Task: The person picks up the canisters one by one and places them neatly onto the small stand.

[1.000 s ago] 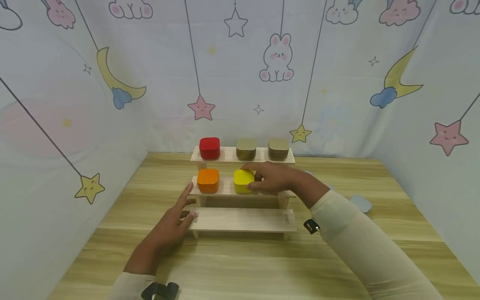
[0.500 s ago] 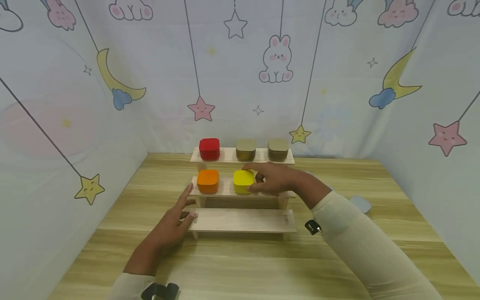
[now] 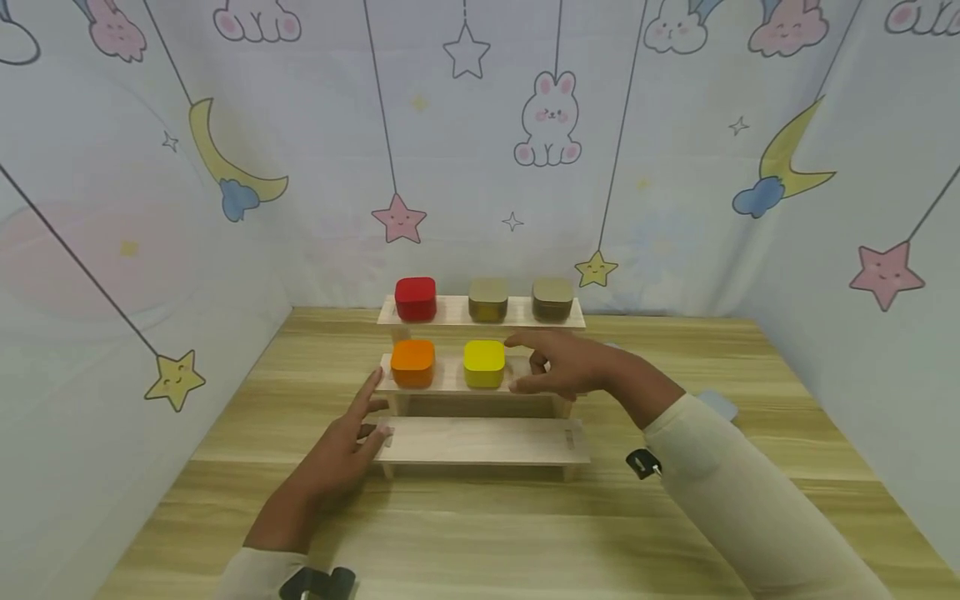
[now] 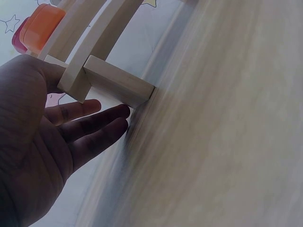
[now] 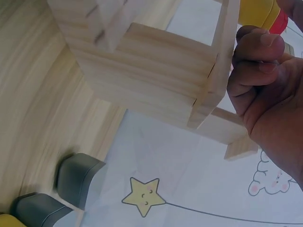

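Gripping nothing, the right hand (image 3: pixel 566 367), thumb and index finger parted, hovers just beside the yellow box (image 3: pixel 483 364), while the left hand (image 3: pixel 341 450) touches the left end of the rack (image 3: pixel 480 440) with fingers extended. Pale cloth walls (image 3: pixel 465 133) printed with moons, stars and rabbits flank and back a wood-grained table (image 3: pixel 480 542) bearing that stepped wooden rack, whose middle step holds the yellow box beside an orange box (image 3: pixel 413 364). The right sleeve (image 3: pixel 750 500) partly hides a grey object (image 3: pixel 720 405), and a yellow thing (image 5: pixel 9 221) is cut off at the right wrist view's corner.
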### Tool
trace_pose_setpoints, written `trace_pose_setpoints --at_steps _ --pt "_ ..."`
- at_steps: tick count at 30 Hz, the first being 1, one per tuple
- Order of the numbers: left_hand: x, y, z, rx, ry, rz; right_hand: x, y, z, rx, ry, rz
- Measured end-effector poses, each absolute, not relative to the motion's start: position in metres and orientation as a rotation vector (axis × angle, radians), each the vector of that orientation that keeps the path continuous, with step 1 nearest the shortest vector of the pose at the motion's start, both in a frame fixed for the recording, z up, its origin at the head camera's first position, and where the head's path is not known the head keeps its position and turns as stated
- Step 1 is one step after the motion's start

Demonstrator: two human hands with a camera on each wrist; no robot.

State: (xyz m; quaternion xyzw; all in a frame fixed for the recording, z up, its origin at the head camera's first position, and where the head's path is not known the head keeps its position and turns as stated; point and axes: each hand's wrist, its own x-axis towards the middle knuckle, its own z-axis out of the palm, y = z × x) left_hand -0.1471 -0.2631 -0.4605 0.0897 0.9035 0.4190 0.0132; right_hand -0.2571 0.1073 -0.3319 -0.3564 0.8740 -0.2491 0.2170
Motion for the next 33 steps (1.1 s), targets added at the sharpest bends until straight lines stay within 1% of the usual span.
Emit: trace_pose_setpoints --at_steps 13,24,33 --pt "-0.146 -0.267 -0.461 0.296 2.824 1.294 -0.246 0.138 -0.343 -0.984 2.39 -0.836" --pt "-0.147 -0.267 -0.46 0.347 2.846 1.301 -0.23 0.186 -0.357 -0.955 2.408 -1.015" --pt "-0.148 -0.264 -0.463 0.356 2.835 1.324 -0.211 0.23 -0.379 -0.958 2.547 -1.088"
